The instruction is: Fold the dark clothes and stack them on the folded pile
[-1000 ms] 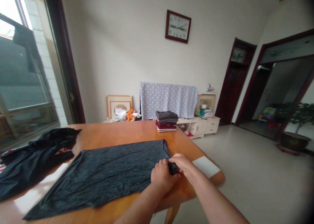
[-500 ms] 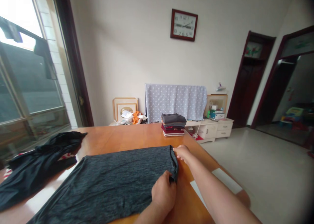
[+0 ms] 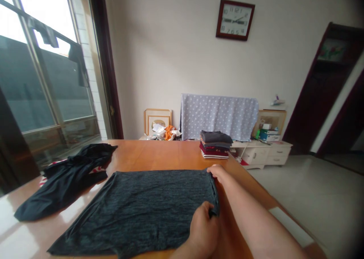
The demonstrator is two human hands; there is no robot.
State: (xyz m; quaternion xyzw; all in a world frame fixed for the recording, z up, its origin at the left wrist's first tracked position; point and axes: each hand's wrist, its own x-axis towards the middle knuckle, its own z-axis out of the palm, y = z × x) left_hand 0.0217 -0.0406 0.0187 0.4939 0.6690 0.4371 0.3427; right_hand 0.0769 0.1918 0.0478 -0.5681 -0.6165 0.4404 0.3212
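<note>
- Two hands on one garment: we have the dark grey heathered shirt (image 3: 153,206) lying flat on the orange wooden surface (image 3: 159,155), right edge nearest us
- Left hand (image 3: 203,228) is pinched closed on the near right corner of the shirt, fabric bunched under the fingers
- Right hand (image 3: 217,172) is at the far right corner, fingers curled onto the edge; looks like a pinch, but the fingertips are partly hidden, so we cannot tell for sure
- Progress, as we judge it: shirt is spread and mostly smooth, both right corners in hand, no fold visible in it yet; folding itself looks like what is left
- Shirt look: thin knit, grey-black marl, slight wrinkles, left side tapers toward the window end
- A stack of folded clothes (image 3: 214,143) sits at the far edge of the surface, well apart from the shirt; we read that as finished pieces
- A loose heap of black clothing (image 3: 66,179) lies to the left, just beside the shirt, unfolded
</note>
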